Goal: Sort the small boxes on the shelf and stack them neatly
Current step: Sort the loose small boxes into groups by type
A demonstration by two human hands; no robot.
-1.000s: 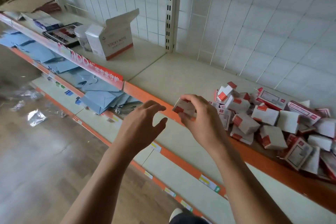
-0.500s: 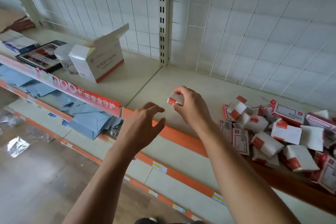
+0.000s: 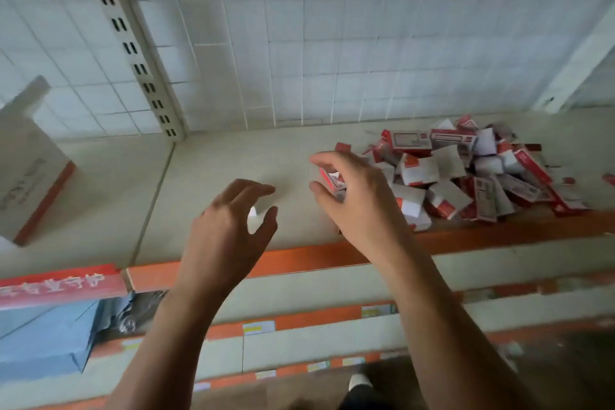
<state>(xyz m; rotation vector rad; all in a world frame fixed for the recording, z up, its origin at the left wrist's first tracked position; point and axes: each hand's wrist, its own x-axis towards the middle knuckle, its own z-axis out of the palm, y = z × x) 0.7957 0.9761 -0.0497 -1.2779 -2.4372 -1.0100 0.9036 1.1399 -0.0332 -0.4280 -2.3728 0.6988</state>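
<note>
At the left end of the cream metal shelf (image 3: 216, 156) stands a large white cardboard carton with an orange-red base stripe (image 3: 30, 176), partly cut off by the frame. Below it a red printed banner strip (image 3: 60, 286) runs along the shelf's front edge, with blue paper sheets (image 3: 43, 343) on the tier underneath. A slotted white upright post (image 3: 139, 66) rises from the shelf's back edge against the white grid back panel (image 3: 332, 43). The left hand (image 3: 226, 233) hovers over the bare middle of the shelf near its orange front lip (image 3: 316, 256), fingers spread and loosely curved, gripping nothing; a small white shape shows in the gap between thumb and forefinger, too blurred to identify. Just beside it, the right hand (image 3: 359, 196) pinches a small red-and-white cardboard box (image 3: 332, 180) between thumb and curled fingers, held above the shelf. Past that hand, a loose heap of small red-and-white boxes (image 3: 466, 173) lies jumbled at the right end of the shelf, from the back edge to the front lip.
</note>
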